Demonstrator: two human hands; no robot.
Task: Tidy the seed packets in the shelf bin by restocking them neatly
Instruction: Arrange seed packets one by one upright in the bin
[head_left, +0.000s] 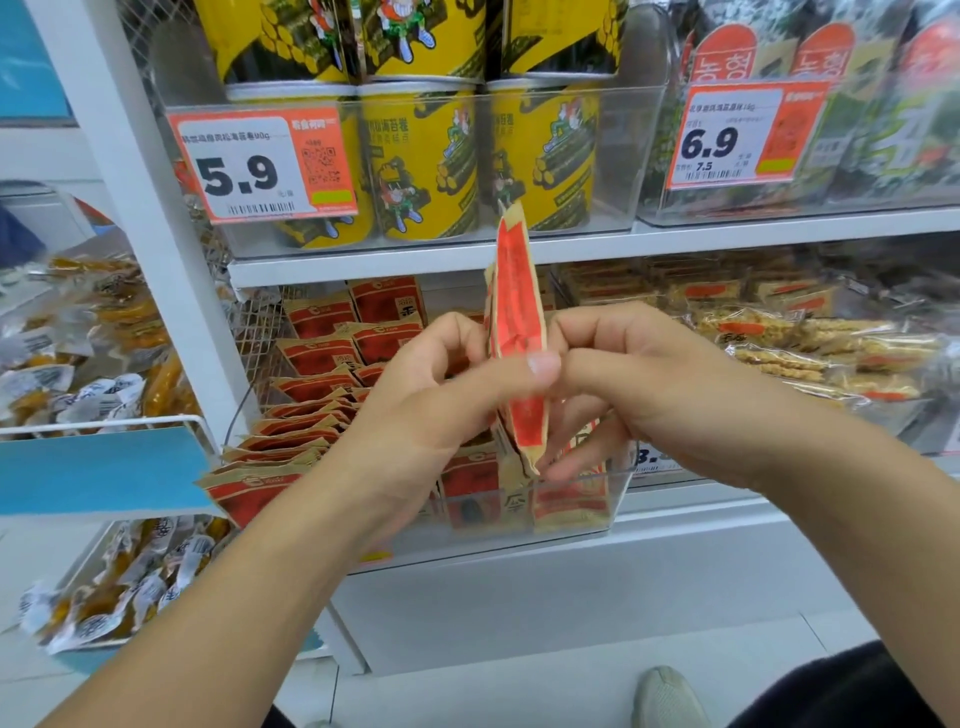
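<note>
A small stack of red and tan seed packets (517, 306) stands on edge, upright, above the clear shelf bin (597, 512). My left hand (441, 384) grips the stack from the left, thumb laid across its front. My right hand (639, 379) pinches it from the right, fingers curled behind. Inside the bin more seed packets (332, 358) lie in a slanted, uneven row running from the back to the front left, and a few stand upright at the front wall.
Yellow snack cans (421, 166) fill the clear bin on the shelf above, behind a 5.9 price tag (265, 166). Wrapped snack bars (810, 348) lie to the right. A wire basket (104, 421) of small packets hangs on the left. A shoe (667, 696) shows on the floor.
</note>
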